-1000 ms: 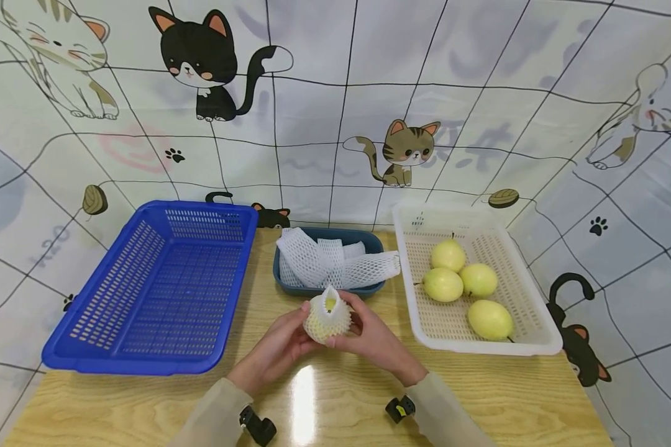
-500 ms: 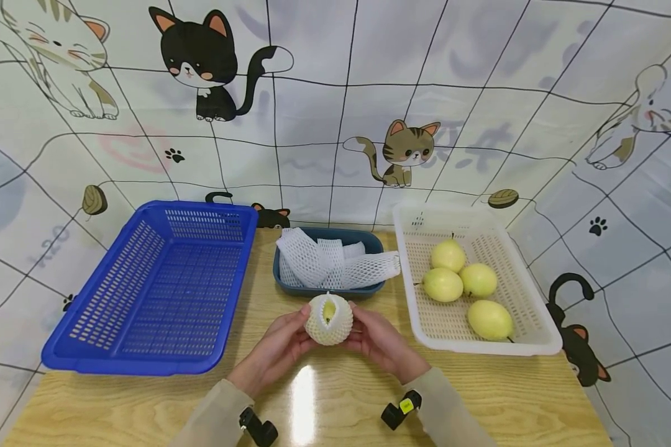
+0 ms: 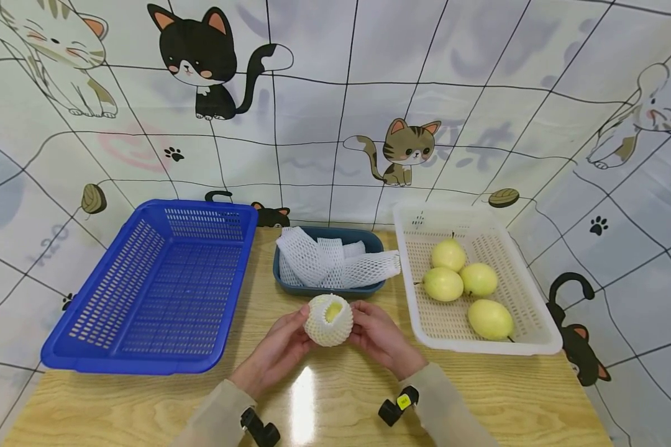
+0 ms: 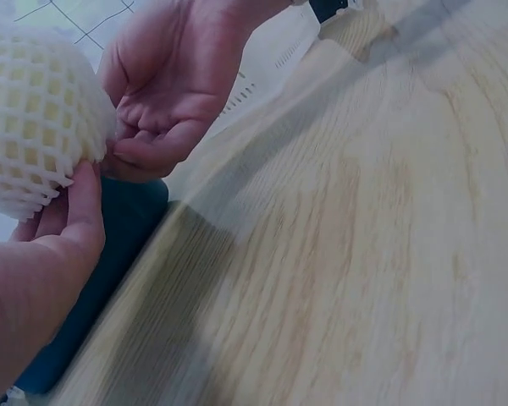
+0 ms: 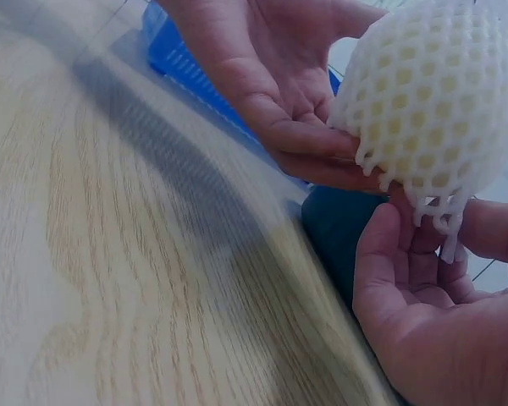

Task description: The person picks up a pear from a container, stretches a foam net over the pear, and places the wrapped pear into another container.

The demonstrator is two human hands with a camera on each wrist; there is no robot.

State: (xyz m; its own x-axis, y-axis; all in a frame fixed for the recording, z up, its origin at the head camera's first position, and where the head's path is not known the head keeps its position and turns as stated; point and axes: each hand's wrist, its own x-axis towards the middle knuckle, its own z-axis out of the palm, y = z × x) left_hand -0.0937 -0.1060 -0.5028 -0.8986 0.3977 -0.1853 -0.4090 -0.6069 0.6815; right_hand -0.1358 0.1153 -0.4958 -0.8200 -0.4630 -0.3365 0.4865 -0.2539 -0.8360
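Note:
A yellow pear (image 3: 333,311) sits inside a white foam net (image 3: 328,333), its top showing through the net's opening in the head view. My left hand (image 3: 281,349) grips the wrapped pear from the left, thumb on its side and fingers beneath. On the other side my right hand (image 3: 384,340) pinches the net's edge. In the right wrist view, the net's ragged hem (image 5: 436,211) hangs between that hand's thumb and fingers. The pear is held over the table, in front of the dark teal tray (image 3: 291,290).
More white foam nets (image 3: 330,261) lie in the teal tray. A blue basket (image 3: 218,347) stands on the left of the wooden table (image 3: 307,403). At right, a white basket (image 3: 425,332) holds several yellow pears (image 3: 490,320). A cat-patterned cloth (image 3: 313,124) hangs behind.
The wrapped pear has turned between my hands, so the net's opening looks wider and now tilts right. My right hand has shifted from the net's front to its right side.

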